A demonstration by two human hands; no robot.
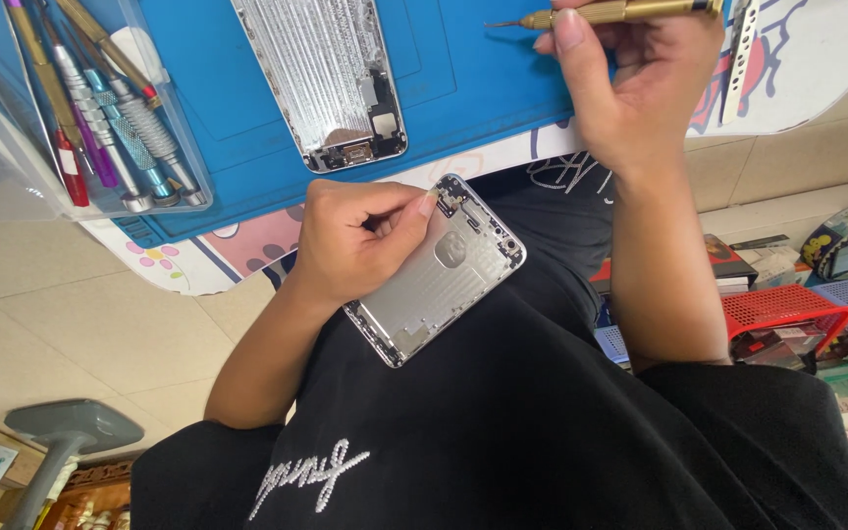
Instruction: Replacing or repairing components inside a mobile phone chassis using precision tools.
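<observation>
Left hand [360, 240] pinches a silver metal phone back housing [441, 275] over your lap, thumb and forefinger closed on something tiny at its upper edge, too small to tell what. Right hand [630, 83] at 1 o'clock grips a slim brass precision screwdriver [610, 12], tip pointing left over the blue silicone repair mat [483, 88] on the desk. A second opened phone shell [331, 79] lies at 12 o'clock, clear plastic tool tray [100, 108] at 10. Keep the housing level and steady, I'd say; small parts could drop into your lap.
</observation>
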